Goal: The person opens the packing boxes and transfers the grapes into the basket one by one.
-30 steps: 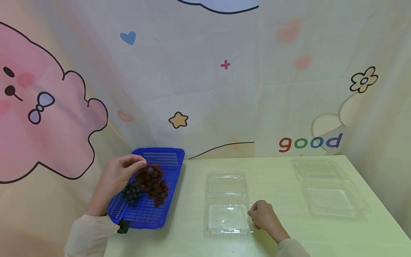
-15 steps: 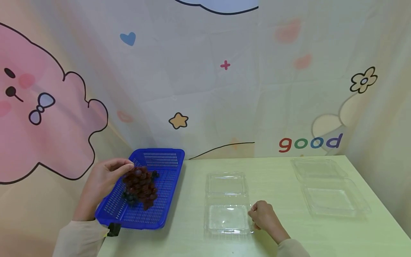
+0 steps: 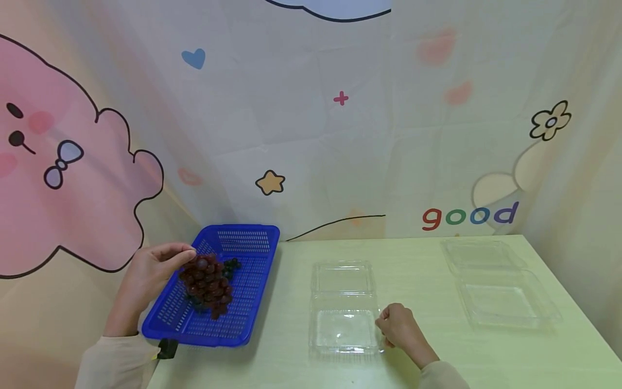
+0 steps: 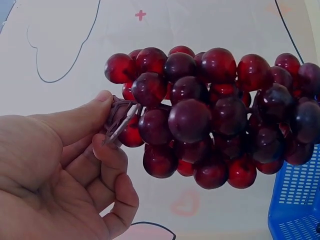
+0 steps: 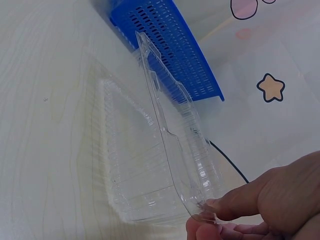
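Pinched by its stem between thumb and fingertips, a bunch of dark red grapes (image 3: 206, 283) hangs from my left hand (image 3: 148, 275) over the blue basket (image 3: 232, 341). The left wrist view shows the grapes (image 4: 205, 117) close up, with the thumb and index finger on the brown stem (image 4: 119, 114). Darker grapes (image 3: 231, 267) lie in the basket, partly hidden behind the red bunch. Toward the middle of the table, my right hand (image 3: 399, 325) pinches the right edge of a clear plastic clamshell box (image 3: 346, 330), its lid unfolded toward the back. The right wrist view shows this pinch on the rim.
A second, larger clear clamshell box (image 3: 505, 302) lies unfolded at the right of the pale table (image 3: 418, 270). Behind the table hangs a printed cloth (image 3: 311, 135). A black band (image 3: 168, 348) sits by the left cuff.
My left hand has shifted left with the red grapes, bringing more of the darker grapes behind them into view on the right. The right hand and both boxes stay in place.
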`<state>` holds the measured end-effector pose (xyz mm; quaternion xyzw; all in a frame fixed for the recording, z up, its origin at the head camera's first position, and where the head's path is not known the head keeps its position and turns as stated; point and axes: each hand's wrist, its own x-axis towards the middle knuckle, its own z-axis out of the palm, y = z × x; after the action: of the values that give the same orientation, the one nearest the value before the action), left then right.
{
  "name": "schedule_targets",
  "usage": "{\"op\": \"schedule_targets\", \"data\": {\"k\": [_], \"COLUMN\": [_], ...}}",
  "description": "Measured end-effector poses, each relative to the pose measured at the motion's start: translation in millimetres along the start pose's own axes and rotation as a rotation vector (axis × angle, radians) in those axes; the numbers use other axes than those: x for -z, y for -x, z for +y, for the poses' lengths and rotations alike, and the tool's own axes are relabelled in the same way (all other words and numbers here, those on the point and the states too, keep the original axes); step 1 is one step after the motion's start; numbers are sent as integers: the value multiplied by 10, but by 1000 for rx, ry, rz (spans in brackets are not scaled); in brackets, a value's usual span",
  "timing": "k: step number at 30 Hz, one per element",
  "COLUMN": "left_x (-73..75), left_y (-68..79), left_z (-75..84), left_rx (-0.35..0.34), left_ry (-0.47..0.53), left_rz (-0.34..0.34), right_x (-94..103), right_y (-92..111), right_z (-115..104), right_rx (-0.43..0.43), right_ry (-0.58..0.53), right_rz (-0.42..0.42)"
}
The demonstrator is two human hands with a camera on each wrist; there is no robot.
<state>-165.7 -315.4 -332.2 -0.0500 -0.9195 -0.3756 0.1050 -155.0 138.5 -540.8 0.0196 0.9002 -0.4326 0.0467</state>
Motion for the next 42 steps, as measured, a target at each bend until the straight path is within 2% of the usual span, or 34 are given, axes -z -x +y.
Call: {"op": "schedule_targets", "data": {"k": [6,14,27,34,42], "left_x": [12,6,-66,-107,-194], "left_y": [-13,-48,-138,-195,-297], "left_z": [-20,-73,-193,-250,-244], "left_rx": [36,51,127,153,201], "left_ry": [-3,-26,59,59,46], "left_rz": [-18,-38,-40,-18,8], "right_x": [-2,-4,-1,-4,-1], "right_y": [0,-2,-1,-10,-11], "right_z": [7,11,2,0,-6], "right_rx": [-2,-1,-15,-21,-19], "right_ry": [-6,1,-10,-8,-6], "right_rz": [-1,-7,-7,-10,-9]}}
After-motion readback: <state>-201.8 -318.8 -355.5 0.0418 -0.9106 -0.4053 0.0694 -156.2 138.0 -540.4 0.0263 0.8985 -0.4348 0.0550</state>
